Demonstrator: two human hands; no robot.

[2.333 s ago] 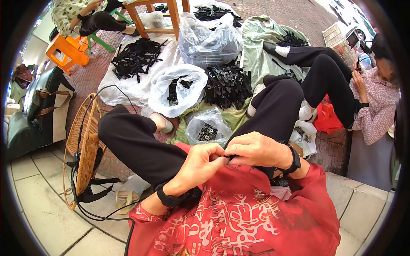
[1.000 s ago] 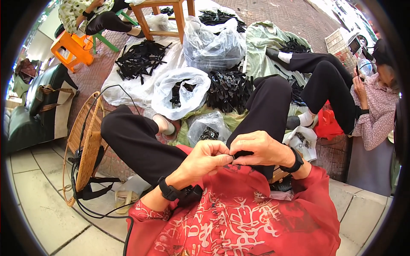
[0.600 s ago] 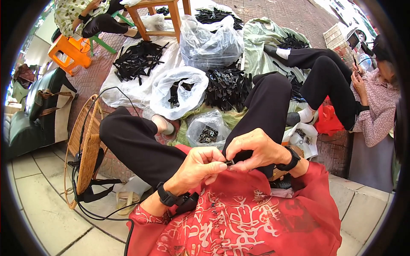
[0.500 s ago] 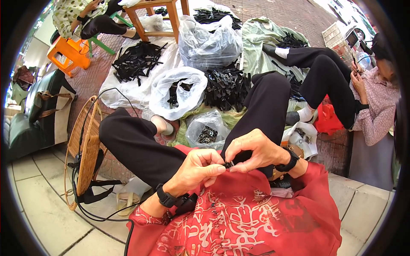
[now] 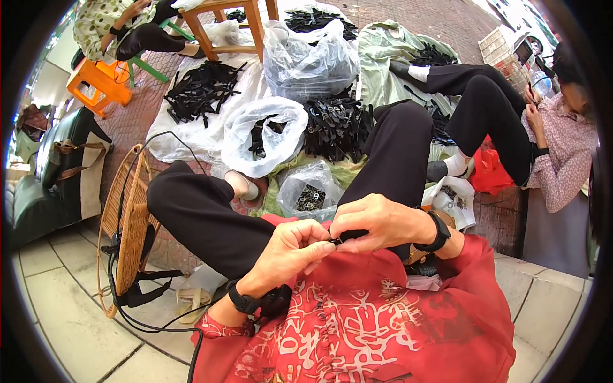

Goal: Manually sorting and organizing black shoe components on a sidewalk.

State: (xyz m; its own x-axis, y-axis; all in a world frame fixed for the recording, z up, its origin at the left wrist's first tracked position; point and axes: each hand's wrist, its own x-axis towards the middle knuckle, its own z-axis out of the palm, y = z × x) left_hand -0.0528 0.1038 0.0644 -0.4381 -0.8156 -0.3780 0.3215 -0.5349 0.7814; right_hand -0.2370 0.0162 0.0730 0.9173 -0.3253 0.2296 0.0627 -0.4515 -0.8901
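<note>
Above my lap, both hands meet fingertip to fingertip at a small black piece (image 5: 336, 241), mostly covered by the fingers; a bit of shine shows on it, but its kind is unclear. My left hand (image 5: 288, 250) pinches its left side between thumb and forefinger. From the right, my right hand (image 5: 380, 223) pinches the other side, thumb below and fingers curled over. Just beyond the hands, a clear plastic bag (image 5: 324, 173) stands open on the ground, with small metal buckles (image 5: 310, 198) inside. A dense pile of black straps with buckles (image 5: 337, 124) lies behind it.
A white plastic bag (image 5: 239, 150) holds more black pieces. Farther off are a strap pile (image 5: 203, 89), a wooden stool (image 5: 257, 32) and an orange stool (image 5: 96, 86). A wicker chair (image 5: 131, 236) stands left. A co-worker (image 5: 559, 140) sits right, beside a red bag (image 5: 490, 175).
My fingers have closed in around the small black piece, and less of it shows. My right hand has shifted slightly left. The view has moved a little.
</note>
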